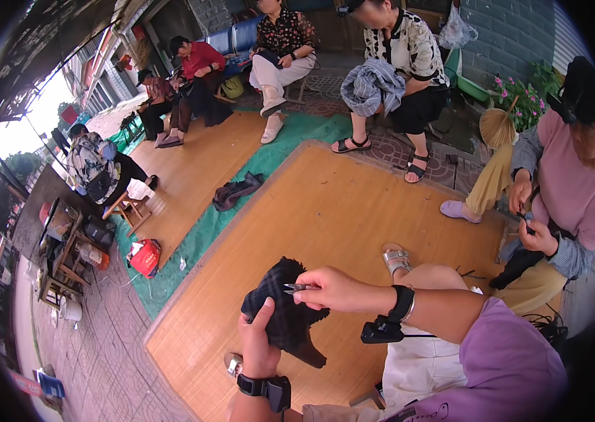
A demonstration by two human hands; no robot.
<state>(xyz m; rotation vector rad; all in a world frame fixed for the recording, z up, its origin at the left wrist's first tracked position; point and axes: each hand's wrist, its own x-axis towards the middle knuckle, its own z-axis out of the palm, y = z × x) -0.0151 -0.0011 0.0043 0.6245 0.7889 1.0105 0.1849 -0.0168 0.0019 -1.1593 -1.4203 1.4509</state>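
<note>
While the head view looks down over a wide, tan bamboo mat [354, 211] spread on the ground, the left hand [259, 344] comes up from the lower edge with a black band at the wrist and grips a dark, black-checked piece of woven cloth [280, 309] from below, thumb pressed up against its near face and the other fingers hidden behind it. That cloth is held up in the air above the mat, just in front of the person's lap, with a darker pointed flap hanging from its lower right. The right hand [333, 290] reaches in from the right, wearing a black wristband with a small black device clipped below it, and its fingers are pinched closed around a small pair of silvery metal thread snips [299, 287], whose tips point left and touch the upper part of the cloth. A purple sleeve [508, 366] covers the right upper arm. Just beyond the hands, a foot in a silver sandal [396, 259] rests on the mat. To the right sits another person in a pink top [568, 183], both hands close together over something small. Farther off, more people sit along the mat's far edge, and a dark bundle of fabric [238, 190] lies on a green tarpaulin [199, 239] beside a red bag [146, 257].
</note>
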